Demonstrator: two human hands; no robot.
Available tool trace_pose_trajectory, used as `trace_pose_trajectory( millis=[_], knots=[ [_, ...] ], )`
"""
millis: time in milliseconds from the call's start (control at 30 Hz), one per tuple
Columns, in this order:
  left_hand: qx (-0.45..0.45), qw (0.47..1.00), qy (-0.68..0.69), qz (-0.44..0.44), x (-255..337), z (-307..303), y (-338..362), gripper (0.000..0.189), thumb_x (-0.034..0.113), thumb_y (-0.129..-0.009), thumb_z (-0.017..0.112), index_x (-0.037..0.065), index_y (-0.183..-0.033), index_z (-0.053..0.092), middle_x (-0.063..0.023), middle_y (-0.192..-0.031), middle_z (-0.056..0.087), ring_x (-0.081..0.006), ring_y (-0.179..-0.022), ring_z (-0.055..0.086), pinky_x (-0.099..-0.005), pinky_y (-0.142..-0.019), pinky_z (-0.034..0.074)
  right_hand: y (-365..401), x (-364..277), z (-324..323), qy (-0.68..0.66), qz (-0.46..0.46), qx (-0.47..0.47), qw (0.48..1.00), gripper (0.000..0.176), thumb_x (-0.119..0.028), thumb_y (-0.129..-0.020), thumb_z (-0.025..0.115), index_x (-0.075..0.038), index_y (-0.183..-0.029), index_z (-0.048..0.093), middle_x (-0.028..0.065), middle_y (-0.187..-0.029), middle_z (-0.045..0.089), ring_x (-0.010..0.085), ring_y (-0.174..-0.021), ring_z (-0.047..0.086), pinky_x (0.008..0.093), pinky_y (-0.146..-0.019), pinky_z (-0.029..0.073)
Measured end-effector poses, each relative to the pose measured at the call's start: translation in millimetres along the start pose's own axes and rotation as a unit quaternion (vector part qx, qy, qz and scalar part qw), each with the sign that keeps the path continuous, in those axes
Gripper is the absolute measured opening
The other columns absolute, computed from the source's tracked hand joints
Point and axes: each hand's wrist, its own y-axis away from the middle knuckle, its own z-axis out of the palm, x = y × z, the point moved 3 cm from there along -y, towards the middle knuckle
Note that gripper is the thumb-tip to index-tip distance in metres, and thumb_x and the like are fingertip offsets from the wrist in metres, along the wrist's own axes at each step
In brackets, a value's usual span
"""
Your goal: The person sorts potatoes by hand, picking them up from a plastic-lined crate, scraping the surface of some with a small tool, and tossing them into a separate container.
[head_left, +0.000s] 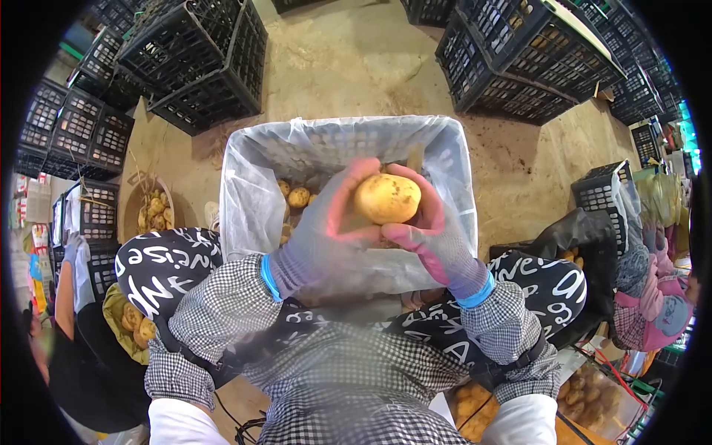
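Observation:
A yellow potato [387, 199] with dark specks is held up above a lined crate. My left hand [319, 226], in a grey glove with pink palm and fingers, curls round its left side. From the right, my right hand [437, 233], gloved the same way, closes on it with thumb and fingers. Below the hands stands the crate with a translucent white plastic liner [248, 148]. Several smaller potatoes [299, 197] lie inside it, partly hidden behind my left hand.
Stacked black crates [200, 67] rise at the upper left, and more crates [519, 55] at the upper right. A basket of potatoes [154, 211] sits left of the lined crate. Bagged potatoes [137, 326] are by my left leg. Another person [653, 297] is at the right edge.

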Motion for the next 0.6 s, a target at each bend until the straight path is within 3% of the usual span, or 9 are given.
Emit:
trace_pose_trajectory(
  millis=[67,133,167,233,367,467,533,567,600],
  knots=[
    [-0.026,0.992,0.111,-0.055,4.9,-0.4,-0.1,0.077,0.007,-0.082,0.074,0.003,-0.147,0.032,-0.0109,-0.143,0.043,-0.0190,-0.132,0.042,-0.0335,-0.111,0.034,0.6,-3.9,3.0,-0.006,-0.001,0.002,1.000,0.081,-0.017,-0.081,0.079,-0.006,-0.146,0.033,0.0063,-0.134,0.048,0.0174,-0.125,0.048,0.0305,-0.103,0.043],
    [-0.023,0.994,0.097,-0.052,-2.4,-3.7,1.9,0.076,0.008,-0.084,0.073,0.003,-0.148,0.032,-0.0118,-0.143,0.043,-0.0187,-0.132,0.042,-0.0333,-0.111,0.034,2.1,-6.3,6.2,-0.001,-0.011,0.020,1.000,0.078,-0.017,-0.079,0.079,-0.006,-0.144,0.037,0.0076,-0.130,0.052,0.0179,-0.120,0.052,0.0297,-0.100,0.045],
    [-0.024,0.994,0.090,-0.050,-5.4,-4.4,2.5,0.075,0.008,-0.085,0.072,0.003,-0.148,0.031,-0.0122,-0.143,0.043,-0.0186,-0.132,0.043,-0.0332,-0.111,0.035,3.6,-12.4,6.2,0.170,-0.042,0.041,0.984,0.076,-0.018,-0.079,0.080,-0.005,-0.142,0.040,0.0087,-0.128,0.053,0.0188,-0.118,0.053,0.0300,-0.099,0.046],
    [-0.044,0.996,0.016,-0.082,-8.1,-4.8,2.5,0.081,0.011,-0.085,0.073,0.004,-0.150,0.026,-0.0108,-0.146,0.040,-0.0200,-0.131,0.044,-0.0344,-0.107,0.041,7.0,-28.0,6.9,0.492,-0.099,0.080,0.861,0.072,-0.019,-0.077,0.081,-0.005,-0.139,0.045,0.0108,-0.124,0.055,0.0206,-0.114,0.055,0.0305,-0.096,0.047],
    [-0.062,0.983,0.116,-0.130,-15.5,2.6,6.1,0.084,0.014,-0.085,0.074,0.004,-0.151,0.023,-0.0099,-0.147,0.038,-0.0214,-0.130,0.046,-0.0351,-0.103,0.046,10.8,-29.4,10.5,0.464,-0.085,0.110,0.875,0.065,-0.021,-0.074,0.080,-0.006,-0.131,0.053,0.0138,-0.115,0.057,0.0271,-0.104,0.058,0.0346,-0.088,0.049],
    [-0.054,0.986,0.070,-0.142,-20.8,0.6,5.3,0.071,0.013,-0.086,0.071,0.006,-0.147,0.035,-0.0104,-0.142,0.047,-0.0166,-0.129,0.046,-0.0327,-0.107,0.040,11.8,-20.8,6.9,0.456,-0.135,0.134,0.869,0.060,-0.023,-0.072,0.080,-0.007,-0.125,0.058,0.0152,-0.107,0.061,0.0308,-0.089,0.064,0.0371,-0.077,0.053],
    [-0.078,0.992,0.020,-0.095,-24.2,-2.4,0.2,0.070,0.013,-0.087,0.071,0.007,-0.147,0.037,-0.0097,-0.138,0.051,-0.0160,-0.124,0.050,-0.0312,-0.104,0.043,11.9,-21.2,6.3,0.486,-0.199,0.140,0.839,0.055,-0.024,-0.073,0.080,-0.006,-0.121,0.059,0.0138,-0.105,0.062,0.0276,-0.089,0.065,0.0355,-0.076,0.053],
    [-0.089,0.993,-0.006,-0.073,-24.8,-6.4,-3.7,0.069,0.014,-0.087,0.071,0.007,-0.147,0.037,-0.0094,-0.136,0.052,-0.0156,-0.122,0.051,-0.0304,-0.102,0.044,10.8,-22.2,-0.2,0.432,-0.163,0.154,0.874,0.051,-0.023,-0.075,0.079,-0.006,-0.119,0.060,0.0124,-0.104,0.063,0.0253,-0.088,0.065,0.0341,-0.075,0.053],
    [-0.085,0.987,0.009,-0.135,-28.8,-17.4,-12.5,0.067,0.017,-0.088,0.071,0.007,-0.146,0.039,-0.0087,-0.133,0.055,-0.0151,-0.115,0.055,-0.0294,-0.097,0.047,11.9,-25.9,-8.8,0.374,-0.123,0.166,0.904,0.047,-0.022,-0.077,0.078,-0.005,-0.117,0.061,0.0111,-0.103,0.064,0.0231,-0.086,0.065,0.0326,-0.073,0.053]
  ],
)
